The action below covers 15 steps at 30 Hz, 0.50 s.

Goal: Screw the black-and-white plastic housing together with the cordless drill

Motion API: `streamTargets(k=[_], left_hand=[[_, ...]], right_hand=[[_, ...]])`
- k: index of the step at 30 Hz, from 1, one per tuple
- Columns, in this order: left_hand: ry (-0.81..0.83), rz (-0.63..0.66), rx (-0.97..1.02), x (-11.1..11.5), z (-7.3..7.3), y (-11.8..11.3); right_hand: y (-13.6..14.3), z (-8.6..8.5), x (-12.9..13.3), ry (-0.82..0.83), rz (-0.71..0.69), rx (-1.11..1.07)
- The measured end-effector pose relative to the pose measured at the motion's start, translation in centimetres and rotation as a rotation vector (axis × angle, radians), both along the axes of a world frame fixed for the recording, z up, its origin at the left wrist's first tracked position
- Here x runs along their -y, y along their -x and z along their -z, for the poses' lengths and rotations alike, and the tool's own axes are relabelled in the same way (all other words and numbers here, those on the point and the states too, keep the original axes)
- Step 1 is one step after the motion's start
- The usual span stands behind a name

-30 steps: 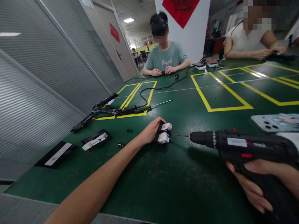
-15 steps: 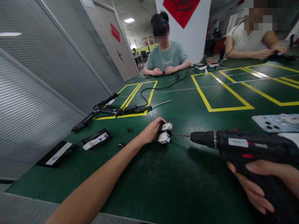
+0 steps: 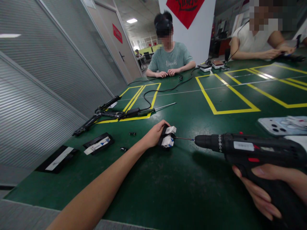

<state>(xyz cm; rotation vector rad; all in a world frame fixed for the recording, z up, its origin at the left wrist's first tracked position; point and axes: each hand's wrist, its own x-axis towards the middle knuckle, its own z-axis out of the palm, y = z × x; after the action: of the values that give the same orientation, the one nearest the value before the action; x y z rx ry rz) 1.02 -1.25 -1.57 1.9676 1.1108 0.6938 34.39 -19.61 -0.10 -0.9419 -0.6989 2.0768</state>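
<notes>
On the green table, near the middle, my left hand (image 3: 156, 133) grips a small black and white block (image 3: 168, 137) from its left side. At the right my right hand (image 3: 266, 185) is wrapped round the handle of a black power drill (image 3: 240, 148), which lies level and points left. Its long thin bit (image 3: 184, 138) reaches the block's right side; the exact contact spot is too small to tell. Left of my forearm lie two small dark parts (image 3: 132, 134), a black piece with a white strip (image 3: 98, 143) and a flat black plate (image 3: 56, 159).
A black jointed device (image 3: 110, 113) and a screwdriver (image 3: 165, 106) lie behind my left hand, with a cable (image 3: 165, 90) running back. A phone (image 3: 278, 126) rests at the right. Two people sit across the green table (image 3: 187, 191), their hands on it.
The whole view has shifted very slightly. Both hands, the block and the drill hold the same places relative to each other. The opposite person's hands have moved a little.
</notes>
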Motion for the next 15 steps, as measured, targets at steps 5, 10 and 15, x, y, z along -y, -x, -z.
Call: streamTargets(k=[5,10,15], left_hand=[[0.023,0.0,-0.008,0.12,-0.21,-0.14],[0.024,0.004,0.004,0.02,-0.05,-0.09],[0.031,0.007,0.016,-0.07,0.08,0.0]], right_hand=[[-0.08,0.16,0.03,-0.003,-0.011,-0.013],[-0.05,0.15,0.08,0.004,-0.011,-0.021],[0.04,0.06,0.08,-0.002,-0.007,-0.023]])
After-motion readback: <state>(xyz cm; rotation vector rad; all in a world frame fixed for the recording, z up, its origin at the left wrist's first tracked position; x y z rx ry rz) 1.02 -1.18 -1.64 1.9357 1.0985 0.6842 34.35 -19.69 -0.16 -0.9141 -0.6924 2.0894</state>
